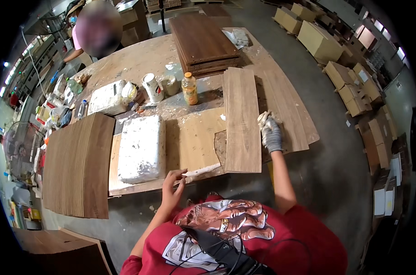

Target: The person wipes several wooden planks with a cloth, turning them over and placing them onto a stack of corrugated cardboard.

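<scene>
Close to the table's front edge rests my bare left hand, its fingers bent and a little apart, holding nothing I can see. A whitish strip along the edge lies beside its fingertips. My right hand wears a grey glove and is closed on a crumpled pale rag, at the right edge of a brown wood-grain board. That board lies lengthwise away from me, its near end at the table's edge. More wood-grain boards lie under and to the right of the gloved hand.
A white wrapped block and a leaning row of boards stand left. Behind are an orange-capped bottle, a white can and a dark board stack. Another person is beyond the table; cartons line the right.
</scene>
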`<state>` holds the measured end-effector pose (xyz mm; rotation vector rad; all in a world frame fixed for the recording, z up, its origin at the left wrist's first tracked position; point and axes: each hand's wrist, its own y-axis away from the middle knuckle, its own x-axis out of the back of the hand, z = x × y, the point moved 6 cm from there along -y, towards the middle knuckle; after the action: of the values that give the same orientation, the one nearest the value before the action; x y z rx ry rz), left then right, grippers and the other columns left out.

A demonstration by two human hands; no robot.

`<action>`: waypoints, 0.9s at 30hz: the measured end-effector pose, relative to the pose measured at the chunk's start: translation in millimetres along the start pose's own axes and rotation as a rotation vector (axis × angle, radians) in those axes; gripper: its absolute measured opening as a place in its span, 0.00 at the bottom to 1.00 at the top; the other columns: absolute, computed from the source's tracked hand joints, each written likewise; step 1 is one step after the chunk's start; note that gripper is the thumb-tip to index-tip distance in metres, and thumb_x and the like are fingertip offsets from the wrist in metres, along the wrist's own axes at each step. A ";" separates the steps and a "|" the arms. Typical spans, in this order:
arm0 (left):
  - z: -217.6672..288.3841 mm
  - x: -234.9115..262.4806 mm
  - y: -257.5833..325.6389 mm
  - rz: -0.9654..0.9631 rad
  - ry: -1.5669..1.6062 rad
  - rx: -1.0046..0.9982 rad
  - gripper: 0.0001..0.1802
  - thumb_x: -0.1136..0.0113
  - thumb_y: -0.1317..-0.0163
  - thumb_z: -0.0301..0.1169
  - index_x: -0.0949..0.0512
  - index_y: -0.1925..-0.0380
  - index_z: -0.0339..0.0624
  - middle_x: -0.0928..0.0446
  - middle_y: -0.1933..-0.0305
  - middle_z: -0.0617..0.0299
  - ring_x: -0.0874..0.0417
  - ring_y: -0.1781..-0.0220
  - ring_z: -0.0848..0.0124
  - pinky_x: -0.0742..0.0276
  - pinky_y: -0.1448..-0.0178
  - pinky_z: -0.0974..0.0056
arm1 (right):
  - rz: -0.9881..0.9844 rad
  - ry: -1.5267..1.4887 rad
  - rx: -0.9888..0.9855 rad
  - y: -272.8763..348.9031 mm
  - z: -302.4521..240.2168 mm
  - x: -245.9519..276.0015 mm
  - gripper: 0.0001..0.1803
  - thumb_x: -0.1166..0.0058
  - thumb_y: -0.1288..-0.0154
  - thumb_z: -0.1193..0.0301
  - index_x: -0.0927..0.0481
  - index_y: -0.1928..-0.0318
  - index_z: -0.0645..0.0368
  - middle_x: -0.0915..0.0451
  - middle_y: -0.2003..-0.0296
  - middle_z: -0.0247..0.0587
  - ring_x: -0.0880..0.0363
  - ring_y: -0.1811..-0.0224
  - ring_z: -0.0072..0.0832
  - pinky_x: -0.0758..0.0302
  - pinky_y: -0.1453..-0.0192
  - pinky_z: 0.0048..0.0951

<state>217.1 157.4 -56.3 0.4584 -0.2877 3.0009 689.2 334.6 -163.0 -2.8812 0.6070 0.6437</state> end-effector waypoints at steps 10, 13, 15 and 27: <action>-51.1 -97.4 -130.5 -0.217 0.424 0.380 0.24 0.58 0.24 0.39 0.32 0.38 0.31 0.25 0.39 0.52 0.24 0.37 0.62 0.29 0.35 0.59 | -0.073 -0.091 -0.162 -19.1 14.6 -33.0 0.17 0.52 0.32 0.77 0.26 0.43 0.64 0.23 0.49 0.38 0.24 0.51 0.26 0.25 0.42 0.26; -67.7 -154.8 -208.9 -0.261 0.361 0.455 0.26 0.59 0.24 0.43 0.31 0.37 0.35 0.25 0.40 0.53 0.24 0.39 0.63 0.30 0.36 0.59 | -0.238 0.289 -0.007 -77.3 18.2 -7.5 0.22 0.52 0.35 0.78 0.26 0.41 0.61 0.21 0.51 0.37 0.23 0.50 0.27 0.24 0.46 0.28; -72.2 -186.7 -254.2 -0.288 0.244 0.496 0.28 0.58 0.25 0.47 0.31 0.37 0.37 0.24 0.44 0.55 0.24 0.43 0.65 0.30 0.37 0.60 | -0.294 0.526 -0.111 -115.3 36.8 -2.3 0.22 0.50 0.35 0.74 0.26 0.40 0.57 0.19 0.52 0.37 0.22 0.52 0.28 0.24 0.48 0.30; -85.4 -255.0 -367.3 -0.263 -0.090 0.544 0.42 0.48 0.37 0.64 0.20 0.52 0.27 0.19 0.52 0.48 0.22 0.48 0.64 0.30 0.42 0.63 | -0.982 1.813 0.132 -271.8 160.2 -45.9 0.10 0.46 0.42 0.71 0.16 0.64 0.61 0.18 0.64 0.56 0.19 0.64 0.48 0.22 0.60 0.41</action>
<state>478.8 517.7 -150.8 0.6147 0.5555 2.7661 701.8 631.8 -277.7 -2.2571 -0.7034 -2.0061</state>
